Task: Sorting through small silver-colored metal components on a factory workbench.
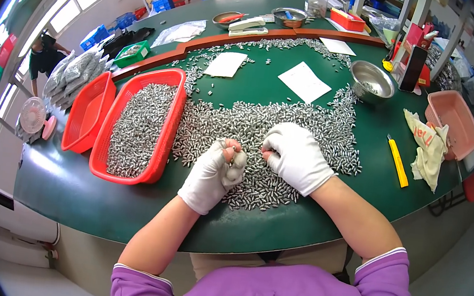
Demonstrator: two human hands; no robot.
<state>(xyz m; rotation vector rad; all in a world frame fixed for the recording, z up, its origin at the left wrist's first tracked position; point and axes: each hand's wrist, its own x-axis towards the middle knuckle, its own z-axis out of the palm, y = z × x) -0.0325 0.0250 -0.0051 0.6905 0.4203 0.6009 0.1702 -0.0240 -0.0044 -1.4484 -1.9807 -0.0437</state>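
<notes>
A wide heap of small silvery metal pieces (261, 190), short and bullet-shaped, covers the middle of the green table. Over its near part is my left hand (215, 172) in a white glove with the thumb and a fingertip bare. Its fingers are curled in, with the thumb against them; what lies between them is too small to make out. Just to the right, my right hand (299, 158), gloved too, bends down over the heap. Its bare thumb and fingertip come together, and the glove hides anything they hold. A gap separates the two hands.
Left of the heap stand a red basket (173, 135) full of such pieces and another red basket (84, 112). White papers (304, 82), a metal bowl (372, 81), a yellow cutter knife (397, 160), a cloth (427, 147) and a pink basket (456, 123) lie around. A wooden strip (202, 42) borders the far side.
</notes>
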